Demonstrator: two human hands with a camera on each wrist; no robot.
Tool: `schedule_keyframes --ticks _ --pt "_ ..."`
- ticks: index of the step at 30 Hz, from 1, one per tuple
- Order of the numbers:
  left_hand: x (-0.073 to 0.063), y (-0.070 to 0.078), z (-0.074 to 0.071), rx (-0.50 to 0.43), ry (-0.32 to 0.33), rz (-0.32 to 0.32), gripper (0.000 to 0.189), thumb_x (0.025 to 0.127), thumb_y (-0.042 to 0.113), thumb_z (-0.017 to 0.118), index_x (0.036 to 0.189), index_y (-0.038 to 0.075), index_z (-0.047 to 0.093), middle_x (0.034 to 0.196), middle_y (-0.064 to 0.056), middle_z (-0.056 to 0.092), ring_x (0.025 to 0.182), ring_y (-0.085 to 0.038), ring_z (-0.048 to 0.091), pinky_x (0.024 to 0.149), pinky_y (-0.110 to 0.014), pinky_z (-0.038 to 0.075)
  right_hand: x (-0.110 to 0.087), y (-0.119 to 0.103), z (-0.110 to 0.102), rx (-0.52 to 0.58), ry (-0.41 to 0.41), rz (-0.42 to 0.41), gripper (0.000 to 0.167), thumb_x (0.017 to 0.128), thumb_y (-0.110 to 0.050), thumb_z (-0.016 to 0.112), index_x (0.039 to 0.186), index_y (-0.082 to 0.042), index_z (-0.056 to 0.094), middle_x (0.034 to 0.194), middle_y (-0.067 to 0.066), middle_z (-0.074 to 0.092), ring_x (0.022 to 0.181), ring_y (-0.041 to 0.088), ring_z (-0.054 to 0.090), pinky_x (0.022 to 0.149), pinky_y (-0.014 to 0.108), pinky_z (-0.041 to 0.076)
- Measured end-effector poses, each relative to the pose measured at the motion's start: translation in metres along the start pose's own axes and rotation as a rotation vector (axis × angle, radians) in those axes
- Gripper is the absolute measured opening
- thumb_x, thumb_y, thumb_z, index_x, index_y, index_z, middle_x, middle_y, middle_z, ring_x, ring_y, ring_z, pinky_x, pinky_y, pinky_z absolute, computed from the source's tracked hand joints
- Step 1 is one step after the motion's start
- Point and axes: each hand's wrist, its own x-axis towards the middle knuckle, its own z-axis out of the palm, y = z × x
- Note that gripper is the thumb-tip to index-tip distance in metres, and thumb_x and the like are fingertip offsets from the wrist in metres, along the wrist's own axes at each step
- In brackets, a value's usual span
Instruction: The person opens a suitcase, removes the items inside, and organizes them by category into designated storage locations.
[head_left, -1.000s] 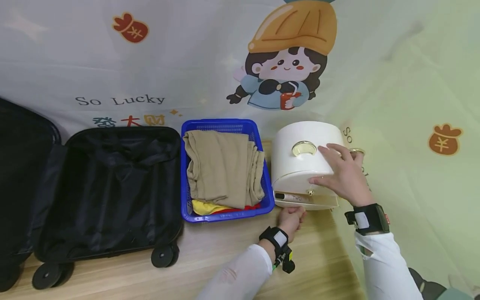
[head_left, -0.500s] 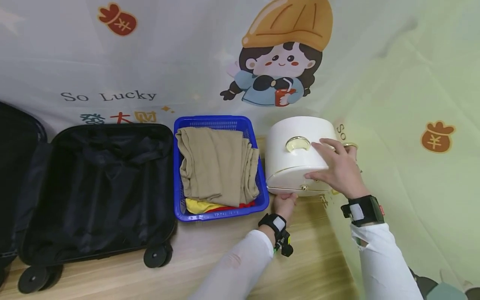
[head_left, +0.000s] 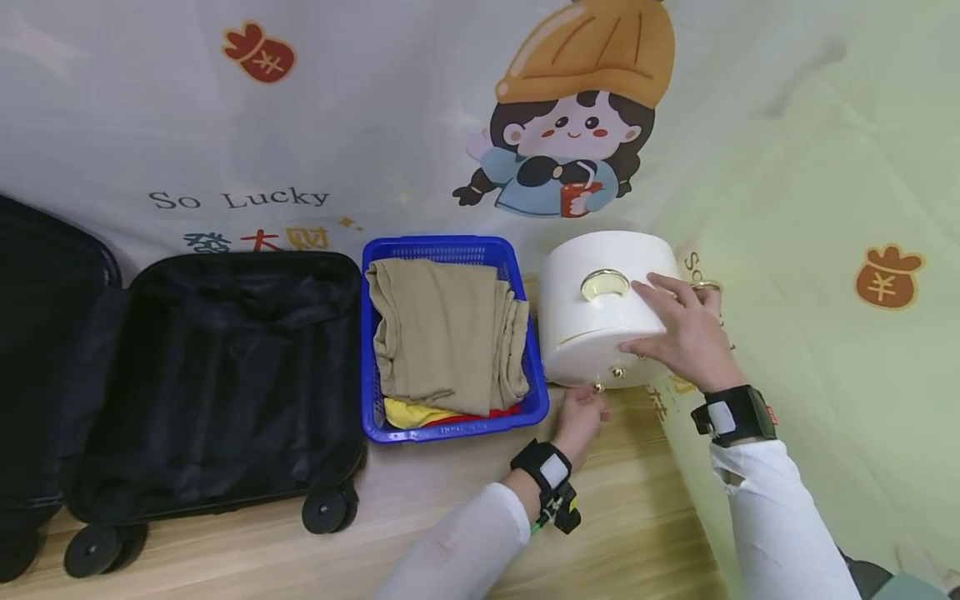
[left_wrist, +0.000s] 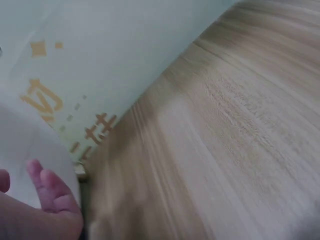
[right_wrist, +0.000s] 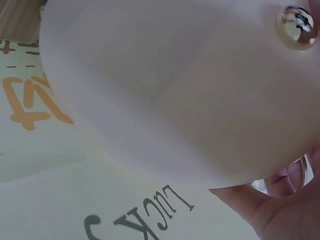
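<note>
A white rounded storage box (head_left: 592, 333) with gold handles on its top and right side stands right of the blue basket. Two gold knobs show along its lower front, one a drawer knob (head_left: 598, 387). My left hand (head_left: 579, 421) is low at that front edge, its fingertips beside the drawer knob. In the left wrist view its fingers are loosely bent beside the white wall. My right hand (head_left: 690, 342) rests spread across the box's right side, thumb on the front and fingers over the top. Its outer fingers are near the side handle (head_left: 707, 286).
A blue basket (head_left: 531, 408) holds folded tan trousers (head_left: 442, 333) over yellow and red cloth. On the left an open black suitcase (head_left: 225, 400) shows its lining and wheels. A printed cloth (head_left: 390, 108) hangs behind and along the right of the wooden table (head_left: 615, 517).
The box's front drawer, pulled out a second ago with a TWG-marked item inside, is now pushed in. My left hand has moved forward with it, then slightly back. My right hand stays on the box.
</note>
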Motion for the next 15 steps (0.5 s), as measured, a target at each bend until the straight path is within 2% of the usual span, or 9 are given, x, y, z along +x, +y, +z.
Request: schedule_keyframes --ticks 3,4,7,9,11,12,14,15 --pt "-0.022 0.01 -0.016 0.105 -0.157 0.06 0.037 0.094 0.0 0.058 0.13 -0.006 0.058 0.126 -0.018 0.065 0.093 -0.028 0.071 0.067 -0.022 0.045 0.011 0.008 0.007 0.003 -0.004 -0.028 0.087 0.069 -0.023 0.097 0.145 -0.002 0.058 0.152 0.025 0.049 0.133 0.053 0.038 0.101 0.063 0.024" --pt "-0.03 0.015 -0.024 0.164 -0.219 0.094 0.037 0.094 0.001 0.059 0.131 -0.004 0.06 0.122 -0.017 0.067 0.09 -0.024 0.07 0.067 -0.022 0.045 0.016 0.01 0.009 0.003 -0.009 -0.032 0.087 0.07 -0.022 0.097 0.146 -0.002 0.058 0.153 0.025 0.049 0.134 0.052 0.039 0.103 0.063 0.024" --pt "-0.056 0.031 -0.046 0.374 -0.377 0.258 0.033 0.099 0.006 0.06 0.132 0.005 0.065 0.128 -0.01 0.066 0.091 -0.008 0.065 0.074 -0.022 0.049 0.029 0.019 0.01 -0.017 -0.027 -0.019 0.089 0.072 -0.022 0.096 0.148 -0.002 0.055 0.155 0.025 0.047 0.136 0.049 0.043 0.108 0.063 0.021" --pt "-0.072 0.043 -0.062 0.525 -0.441 0.415 0.032 0.101 0.009 0.06 0.132 0.009 0.066 0.132 -0.005 0.063 0.093 -0.004 0.063 0.077 -0.021 0.051 0.037 0.024 0.008 -0.036 -0.055 0.014 0.09 0.073 -0.022 0.095 0.15 -0.003 0.052 0.158 0.023 0.044 0.137 0.048 0.043 0.111 0.065 0.018" --pt "-0.085 0.054 -0.08 0.666 -0.464 0.607 0.033 0.102 0.009 0.059 0.134 0.011 0.065 0.14 -0.004 0.058 0.097 -0.003 0.061 0.078 -0.02 0.052 0.044 0.03 0.006 -0.067 -0.086 0.047 0.092 0.074 -0.024 0.094 0.153 -0.005 0.05 0.161 0.022 0.041 0.139 0.049 0.041 0.113 0.065 0.018" --pt "-0.089 0.059 -0.089 0.747 -0.451 0.71 0.033 0.101 0.009 0.06 0.134 0.011 0.065 0.142 -0.004 0.057 0.098 -0.004 0.062 0.079 -0.021 0.052 0.047 0.032 0.004 -0.081 -0.099 0.063 0.093 0.075 -0.024 0.094 0.154 -0.005 0.049 0.162 0.021 0.04 0.14 0.05 0.04 0.113 0.066 0.017" --pt "-0.095 0.069 -0.11 0.894 -0.373 0.907 0.035 0.098 0.008 0.063 0.133 0.01 0.065 0.141 -0.005 0.058 0.101 -0.008 0.064 0.079 -0.024 0.053 0.051 0.037 0.0 -0.102 -0.124 0.096 0.094 0.076 -0.024 0.094 0.155 -0.007 0.047 0.164 0.02 0.037 0.141 0.051 0.038 0.114 0.066 0.016" --pt "-0.096 0.074 -0.121 0.957 -0.32 0.983 0.036 0.097 0.009 0.064 0.133 0.011 0.066 0.141 -0.006 0.058 0.103 -0.011 0.065 0.079 -0.027 0.054 0.052 0.039 -0.002 -0.116 -0.134 0.109 0.095 0.076 -0.025 0.093 0.156 -0.007 0.045 0.165 0.02 0.035 0.142 0.05 0.038 0.115 0.066 0.016"
